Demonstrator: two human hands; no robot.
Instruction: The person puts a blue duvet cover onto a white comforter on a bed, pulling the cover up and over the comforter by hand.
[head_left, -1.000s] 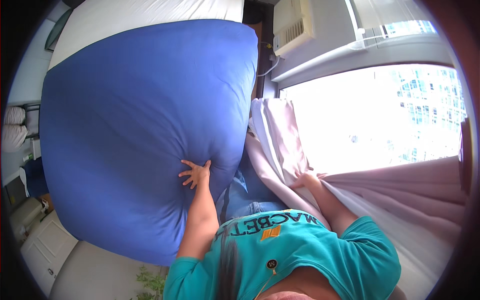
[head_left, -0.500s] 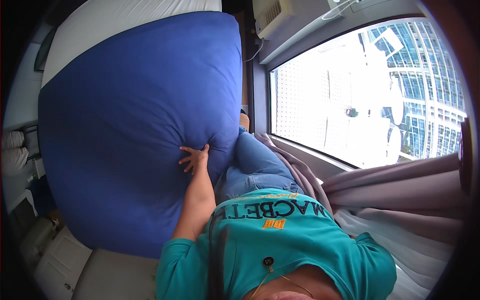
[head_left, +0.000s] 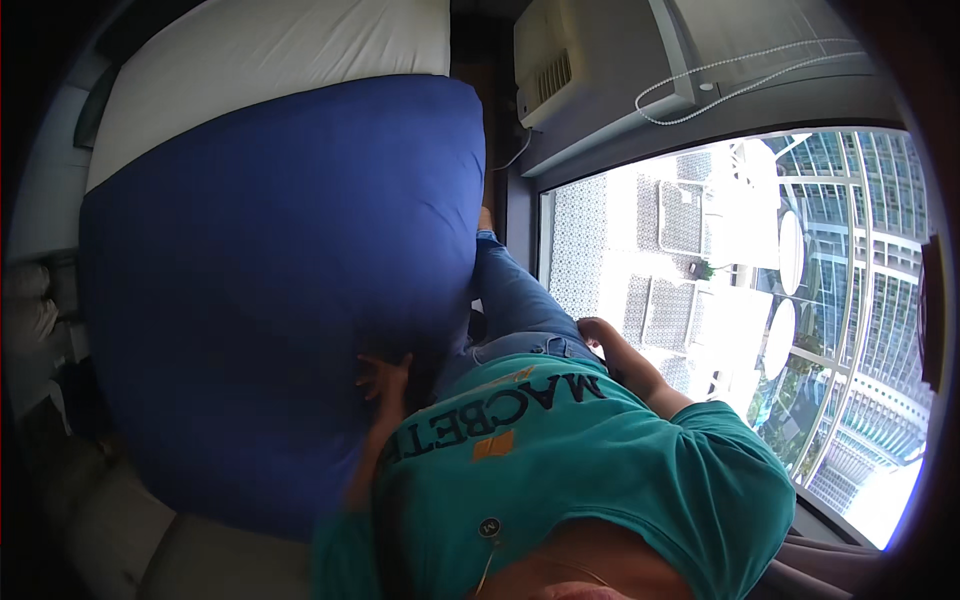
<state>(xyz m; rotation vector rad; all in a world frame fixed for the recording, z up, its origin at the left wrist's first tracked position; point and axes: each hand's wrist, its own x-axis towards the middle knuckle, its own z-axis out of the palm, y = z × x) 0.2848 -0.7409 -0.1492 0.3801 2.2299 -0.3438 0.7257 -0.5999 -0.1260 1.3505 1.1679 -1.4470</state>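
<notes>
- Blue mattress (head_left: 270, 290) fills the left and centre of the frame, tipped up against the person.
- White bed base (head_left: 270, 60) shows along the upper left.
- Left hand (head_left: 385, 378), fingers spread flat, presses the mattress edge; with so shallow a purchase, it could slide.
- Right hand (head_left: 592, 330), lower centre-right by the hip, holds nothing; grip unclear.

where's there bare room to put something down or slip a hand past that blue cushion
Bare room: the white mattress strip above the blue cushion. Crowded: the left hand presses the cushion's lower right edge, and the legs fill the gap to the window, where the right hand rests at the hip.
</notes>
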